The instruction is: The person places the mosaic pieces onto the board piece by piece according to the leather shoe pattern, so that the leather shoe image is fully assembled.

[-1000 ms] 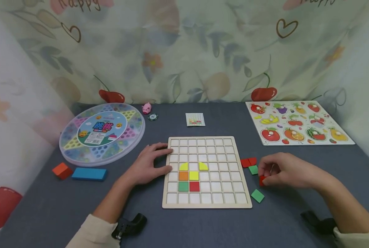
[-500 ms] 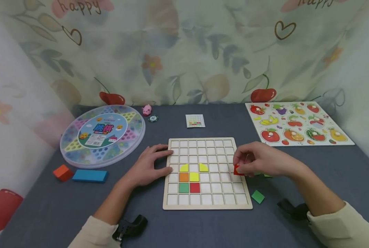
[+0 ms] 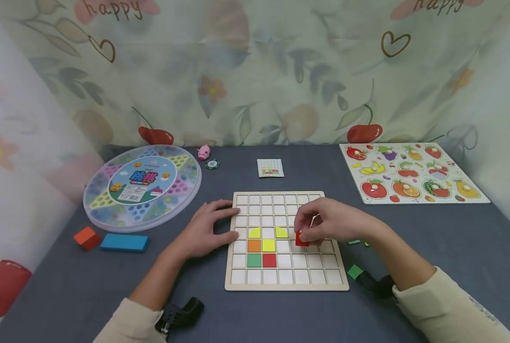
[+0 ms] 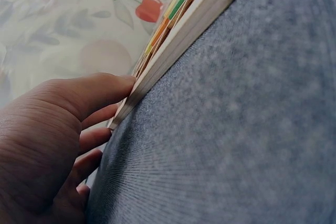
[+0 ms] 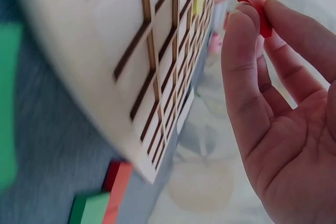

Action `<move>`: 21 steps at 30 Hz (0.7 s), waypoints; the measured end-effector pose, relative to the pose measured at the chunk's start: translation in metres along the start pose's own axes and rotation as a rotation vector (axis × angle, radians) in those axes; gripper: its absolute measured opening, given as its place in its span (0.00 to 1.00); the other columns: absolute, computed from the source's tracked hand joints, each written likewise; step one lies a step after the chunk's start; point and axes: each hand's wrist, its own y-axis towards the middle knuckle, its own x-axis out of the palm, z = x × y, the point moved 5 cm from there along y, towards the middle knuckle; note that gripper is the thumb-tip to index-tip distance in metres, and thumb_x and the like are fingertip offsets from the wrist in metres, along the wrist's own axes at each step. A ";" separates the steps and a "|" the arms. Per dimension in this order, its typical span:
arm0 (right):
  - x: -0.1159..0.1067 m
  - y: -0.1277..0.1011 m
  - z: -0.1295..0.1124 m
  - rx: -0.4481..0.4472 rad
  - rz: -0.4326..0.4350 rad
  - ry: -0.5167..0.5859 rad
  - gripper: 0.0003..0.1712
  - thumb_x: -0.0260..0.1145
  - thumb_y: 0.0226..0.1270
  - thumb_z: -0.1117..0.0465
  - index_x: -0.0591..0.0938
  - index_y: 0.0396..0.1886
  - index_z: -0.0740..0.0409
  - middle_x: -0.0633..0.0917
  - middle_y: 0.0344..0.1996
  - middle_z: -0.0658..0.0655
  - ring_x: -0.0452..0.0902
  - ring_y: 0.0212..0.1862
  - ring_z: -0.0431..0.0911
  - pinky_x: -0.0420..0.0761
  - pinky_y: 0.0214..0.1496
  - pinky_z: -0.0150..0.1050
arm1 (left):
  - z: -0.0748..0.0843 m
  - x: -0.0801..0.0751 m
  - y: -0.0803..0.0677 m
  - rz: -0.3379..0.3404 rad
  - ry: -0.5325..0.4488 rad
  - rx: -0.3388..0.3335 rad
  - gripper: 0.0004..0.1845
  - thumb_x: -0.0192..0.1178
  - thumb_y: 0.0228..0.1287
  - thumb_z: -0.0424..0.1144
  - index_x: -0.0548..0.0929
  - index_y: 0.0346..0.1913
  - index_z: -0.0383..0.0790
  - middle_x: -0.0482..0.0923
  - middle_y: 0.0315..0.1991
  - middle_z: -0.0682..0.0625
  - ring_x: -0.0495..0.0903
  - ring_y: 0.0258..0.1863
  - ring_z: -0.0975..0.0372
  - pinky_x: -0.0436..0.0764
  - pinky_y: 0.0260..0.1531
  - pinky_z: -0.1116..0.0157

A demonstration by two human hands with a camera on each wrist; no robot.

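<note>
A wooden grid board [image 3: 287, 287] lies flat on the dark cloth, with yellow, orange, green and red tiles set in its lower left cells. Along the board's left edge, my left hand [image 3: 206, 227] touches the rim with thumb and fingertips, as the left wrist view also shows. My right hand [image 3: 334, 220] pinches a red square tile [image 3: 301, 239] between thumb and fingers, over the right half of the board. In the right wrist view the red tile [image 5: 255, 4] is tilted and raised above the grid. A green tile [image 3: 355, 271] lies right of the board, by the wrist strap.
More green tiles [image 3: 354, 242] show partly behind the right forearm. A pattern card [image 3: 270, 167] lies beyond the board. A fruit puzzle [image 3: 388, 177] stands back right, a round Chinese checkers box [image 3: 143, 219] at left, with orange [image 3: 87, 237] and blue blocks [image 3: 124, 242] in front.
My right hand has picked up the red tile from the cloth and carried it left over the board. My left hand has stayed at the board's edge.
</note>
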 end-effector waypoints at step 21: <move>0.037 0.032 -0.014 0.055 -0.138 0.014 0.04 0.69 0.63 0.70 0.84 0.34 0.59 0.82 0.26 0.53 0.81 0.25 0.45 0.86 0.34 0.38 | 0.001 -0.001 0.000 -0.002 -0.006 -0.007 0.31 0.68 0.67 0.47 0.77 0.72 0.45 0.66 0.76 0.40 0.60 0.77 0.43 0.45 0.80 0.38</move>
